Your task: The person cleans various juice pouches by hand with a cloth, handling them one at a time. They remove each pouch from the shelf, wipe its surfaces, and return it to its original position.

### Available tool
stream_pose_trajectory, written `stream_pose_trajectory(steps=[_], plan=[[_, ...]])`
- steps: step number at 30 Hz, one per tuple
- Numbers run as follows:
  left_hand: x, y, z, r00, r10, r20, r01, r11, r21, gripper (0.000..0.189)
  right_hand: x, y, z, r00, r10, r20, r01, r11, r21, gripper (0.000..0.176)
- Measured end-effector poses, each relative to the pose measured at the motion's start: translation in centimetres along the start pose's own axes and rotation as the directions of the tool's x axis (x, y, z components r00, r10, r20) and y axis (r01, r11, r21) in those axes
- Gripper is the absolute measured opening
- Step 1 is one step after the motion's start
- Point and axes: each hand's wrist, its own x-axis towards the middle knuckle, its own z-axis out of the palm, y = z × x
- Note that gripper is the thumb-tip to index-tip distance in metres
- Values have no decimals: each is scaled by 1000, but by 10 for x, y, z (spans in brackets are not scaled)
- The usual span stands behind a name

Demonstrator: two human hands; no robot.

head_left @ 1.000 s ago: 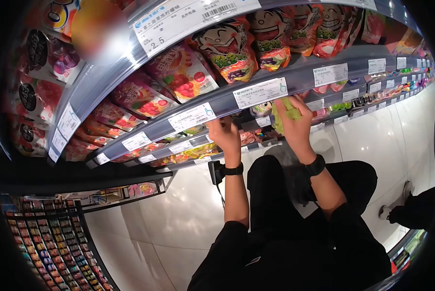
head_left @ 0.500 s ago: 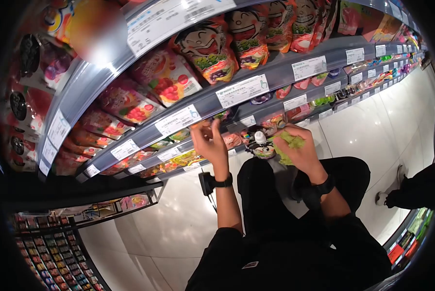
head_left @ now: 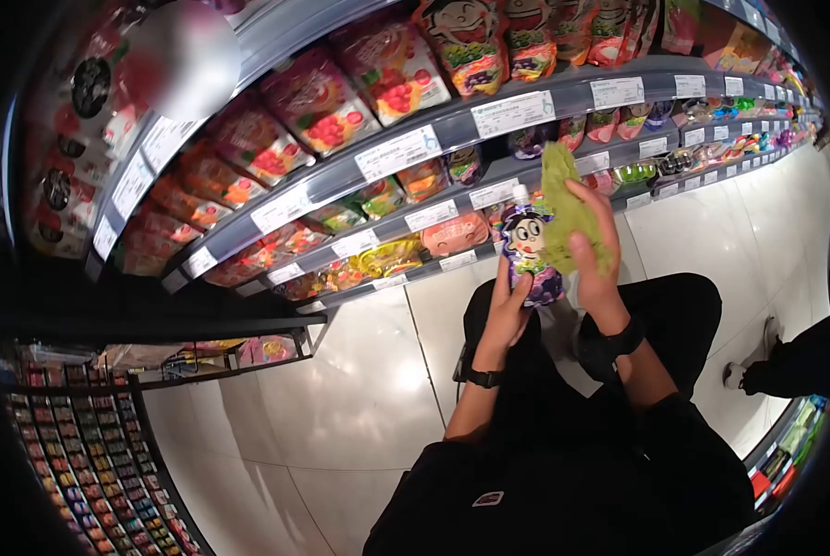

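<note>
Left hand (head_left: 508, 313): closed around the lower back of a spouted pouch (head_left: 529, 248), which is held upright in front of the shelves, white cap uppermost, printed cartoon face toward the camera. Right hand (head_left: 593, 271): clamped on a green cloth (head_left: 568, 199), which is pressed against the pouch's right side and rises above it. Both wrists carry dark bands. Behind: shelf rails (head_left: 452, 128) with price tags (head_left: 512, 113) and rows of bright snack packs (head_left: 392, 69). Below: pale tiled floor (head_left: 359, 389).

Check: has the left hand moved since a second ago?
Yes. The left hand came down off the shelf rail and now holds the purple pouch below it.
</note>
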Motion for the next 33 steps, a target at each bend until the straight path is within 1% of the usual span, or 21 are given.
stream_pose_trajectory(steps=[1,2,3,4,5,6,7,9,11,12,13,15,17,19,21,23,24,25,29,32,33], plan=[[-5,-3,3,1000,22,-8,-23,999,-35,64,-2,-8,5,964,-230,131,258,925,-278,45],[-12,-4,5,999,34,-22,-35,998,-58,60,-9,-6,11,938,-180,296,301,846,-440,48],[-20,-2,11,998,43,-35,-45,996,-81,56,-17,-6,15,938,-178,298,300,847,-439,48],[-25,-2,9,998,42,-38,-45,996,-82,56,-26,-7,19,859,-182,478,438,744,-505,47],[-28,-1,6,993,21,-118,-35,993,-115,50,-34,-7,24,751,-158,642,581,620,-527,47],[-27,1,1,980,6,-197,-35,989,-147,46,-51,-1,25,725,-176,667,587,664,-463,48],[-29,3,-7,967,70,-247,-85,995,-52,44,-65,-3,24,677,-163,718,621,650,-438,47],[-39,7,-19,983,-23,-184,-8,986,-165,42,-69,-8,16,632,-153,760,646,646,-407,46],[-49,14,1,987,52,-150,-63,996,-68,42,-48,-13,18,674,-208,709,664,592,-457,43],[-52,10,0,996,54,-74,-66,984,-163,46,-39,-16,20,711,-205,672,638,591,-494,43],[-56,12,7,995,61,-77,-73,984,-164,46,-29,-17,24,706,-209,677,642,591,-488,43],[-64,16,19,998,64,-29,-69,971,-229,51,-16,-18,33,834,-159,528,505,606,-615,45],[-65,14,16,995,92,-38,-99,955,-281,53,-28,-13,37,833,-128,538,481,648,-591,48],[-62,11,6,973,174,-153,-220,904,-367,53,-58,-15,37,802,-119,585,482,708,-516,48],[-60,12,-3,950,216,-224,-279,911,-304,54,-74,-23,31,794,-111,597,467,740,-484,48],[-64,13,-5,982,158,-108,-185,926,-330,54,-80,-19,19,814,-125,567,481,693,-537,49],[-67,17,-4,987,151,51,-123,925,-359,54,-69,-21,17,837,-105,538,444,704,-554,53],[-69,17,0,989,141,51,-114,926,-359,54,-57,-22,18,841,-98,532,437,704,-559,53],[-69,20,16,995,95,-18,-96,942,-322,54,-38,-27,31,883,-109,456,392,704,-592,53],[-60,29,15,949,244,-201,-305,873,-381,51,-72,-19,31,810,-130,572,451,762,-465,48],[-59,18,-13,947,203,-250,-283,897,-341,49,-85,-17,27,752,-147,643,524,725,-448,47]])
